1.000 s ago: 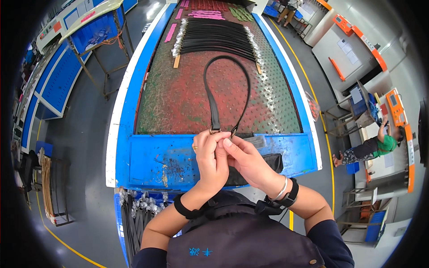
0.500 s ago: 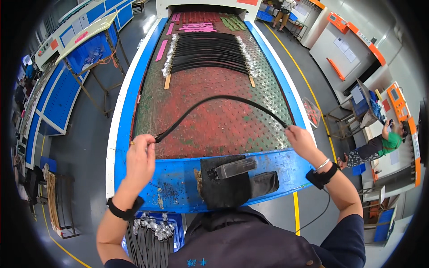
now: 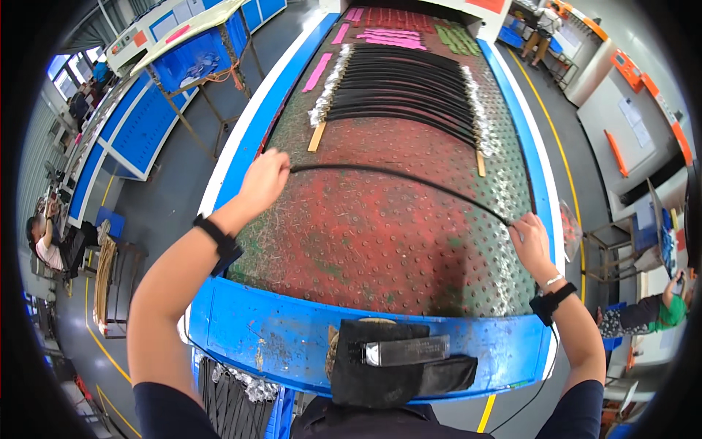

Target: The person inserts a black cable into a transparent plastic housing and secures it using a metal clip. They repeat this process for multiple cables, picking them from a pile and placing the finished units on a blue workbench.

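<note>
A long black strap (image 3: 398,181) is held stretched across the bench (image 3: 380,241), just above its red, studded surface. The left hand (image 3: 265,179) is closed around one end near the left edge, and the right hand (image 3: 528,243) is pinching the other end near the right edge, fingers curled over it. The strap is drawn almost straight, with a slight rise towards the middle.

Farther along the bench a row of similar straps (image 3: 402,95) is laid side by side between two wooden slats, with pink (image 3: 395,36) and green pieces (image 3: 457,40) beyond them. A dark pouch with a metal tool (image 3: 398,358) is hung on the blue front edge.

Several things could go wrong from here. If either grip is loosened while the strap is taut, the freed end could be whipped across the bench and into the laid row. If the strap is lowered unevenly, it could be set down skewed or twisted, out of line with the others. The studs might also snag it if it is dragged rather than placed.

Compared with half a second ago, the strap is held farther from the front edge and flatter; the left hand is raised and moved forward, and the earlier bowed arc is nearly gone. A second ago both hands were together at the front edge, with the strap looped.
</note>
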{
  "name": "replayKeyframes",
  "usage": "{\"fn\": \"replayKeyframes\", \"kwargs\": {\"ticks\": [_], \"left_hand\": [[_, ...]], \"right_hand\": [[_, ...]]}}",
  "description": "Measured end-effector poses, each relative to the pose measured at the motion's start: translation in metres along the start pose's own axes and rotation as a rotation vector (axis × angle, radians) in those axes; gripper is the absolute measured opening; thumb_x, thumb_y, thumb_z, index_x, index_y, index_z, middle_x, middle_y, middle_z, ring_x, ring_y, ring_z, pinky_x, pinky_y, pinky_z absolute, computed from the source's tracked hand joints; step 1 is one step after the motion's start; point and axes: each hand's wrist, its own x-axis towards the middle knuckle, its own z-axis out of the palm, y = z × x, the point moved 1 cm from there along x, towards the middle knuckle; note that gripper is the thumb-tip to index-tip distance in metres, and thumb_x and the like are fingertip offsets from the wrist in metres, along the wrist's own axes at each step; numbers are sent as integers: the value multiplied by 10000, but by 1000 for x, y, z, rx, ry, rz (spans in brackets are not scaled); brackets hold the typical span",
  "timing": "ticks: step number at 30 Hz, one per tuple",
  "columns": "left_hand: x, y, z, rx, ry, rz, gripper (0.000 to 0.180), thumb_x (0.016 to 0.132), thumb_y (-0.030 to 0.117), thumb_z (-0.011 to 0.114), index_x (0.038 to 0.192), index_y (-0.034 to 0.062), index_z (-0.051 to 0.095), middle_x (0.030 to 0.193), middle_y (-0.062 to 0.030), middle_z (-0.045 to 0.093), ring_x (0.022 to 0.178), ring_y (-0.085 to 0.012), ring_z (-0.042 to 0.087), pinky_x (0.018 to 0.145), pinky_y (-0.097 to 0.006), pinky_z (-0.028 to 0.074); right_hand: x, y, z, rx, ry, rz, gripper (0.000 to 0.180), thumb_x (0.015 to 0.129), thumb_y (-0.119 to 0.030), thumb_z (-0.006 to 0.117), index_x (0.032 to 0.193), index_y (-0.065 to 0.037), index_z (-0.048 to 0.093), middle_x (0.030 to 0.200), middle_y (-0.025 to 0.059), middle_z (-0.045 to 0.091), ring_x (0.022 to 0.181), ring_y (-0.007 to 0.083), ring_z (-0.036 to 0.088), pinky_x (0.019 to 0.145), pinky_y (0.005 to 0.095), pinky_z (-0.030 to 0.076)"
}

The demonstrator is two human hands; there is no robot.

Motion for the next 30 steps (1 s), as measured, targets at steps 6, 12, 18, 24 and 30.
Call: {"fn": "replayKeyframes", "kwargs": {"ticks": [6,12,18,24,30], "left_hand": [[85,-38,88,60,177,-266,81,755,81,522,762,58,599,852,-159,556,811,-344,568,702,-428,463],[127,-49,137,38,222,-452,102,759,118,537,763,97,637,905,-134,574,870,-315,577,744,-422,471],[143,-68,164,73,233,-490,103,747,140,580,781,120,675,908,-121,577,906,-301,568,770,-410,473],[148,-83,174,83,243,-498,102,730,147,608,792,130,688,920,-119,573,915,-307,565,792,-409,470],[156,-83,181,174,260,-472,94,731,178,612,768,136,687,906,-137,583,867,-309,584,762,-417,483]], "right_hand": [[86,36,82,3,145,24,109,770,-107,608,783,-1,631,814,136,542,813,311,526,729,402,424],[130,58,106,-50,217,4,114,781,-114,599,784,-4,631,813,113,539,829,293,523,738,380,429],[144,72,119,-31,203,-2,117,780,-115,604,810,-8,641,827,106,549,846,286,526,758,372,428],[154,76,137,-45,189,-5,129,784,-130,605,796,-7,639,820,114,544,838,291,526,748,374,430],[154,83,151,-52,172,32,122,766,-148,599,762,-34,643,789,126,547,838,300,525,748,394,428]]}}
